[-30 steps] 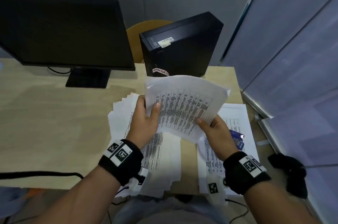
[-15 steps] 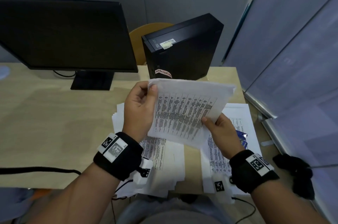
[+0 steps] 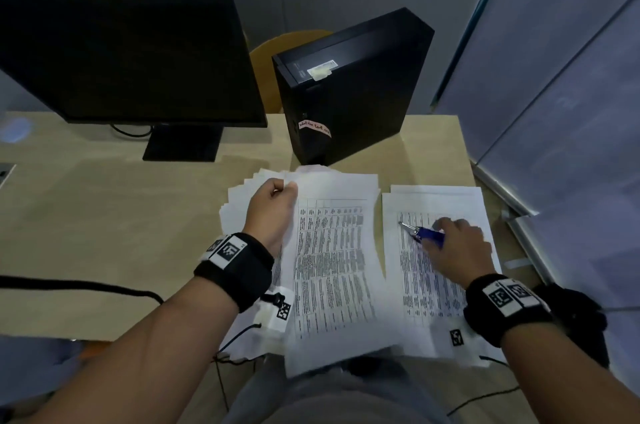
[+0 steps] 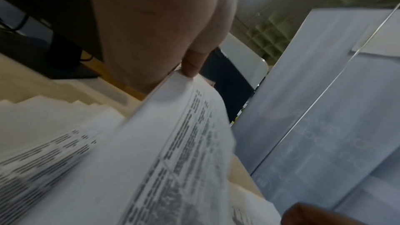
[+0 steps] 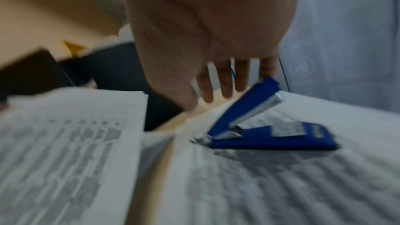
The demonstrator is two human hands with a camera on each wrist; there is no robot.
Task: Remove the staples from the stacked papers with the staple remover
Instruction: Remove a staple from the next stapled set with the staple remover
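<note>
Staple remover on right paper stack

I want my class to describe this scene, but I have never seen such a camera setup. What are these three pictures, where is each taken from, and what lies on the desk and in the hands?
No machine here: a person works with two bare hands, wearing a camera on the head and one on each wrist band.

The head view looks down at a wooden desk. On it stand a dark monitor and a black computer case, with two heaps of printed papers in front: a fanned left pile and a right pile.

The left wrist view looks along the left hand, which pinches the top corner of a sheet on the left pile.

The right wrist view, blurred, looks along the right hand reaching the blue staple remover, which lies on the right pile. Whether the fingers already grip it is unclear.
</note>
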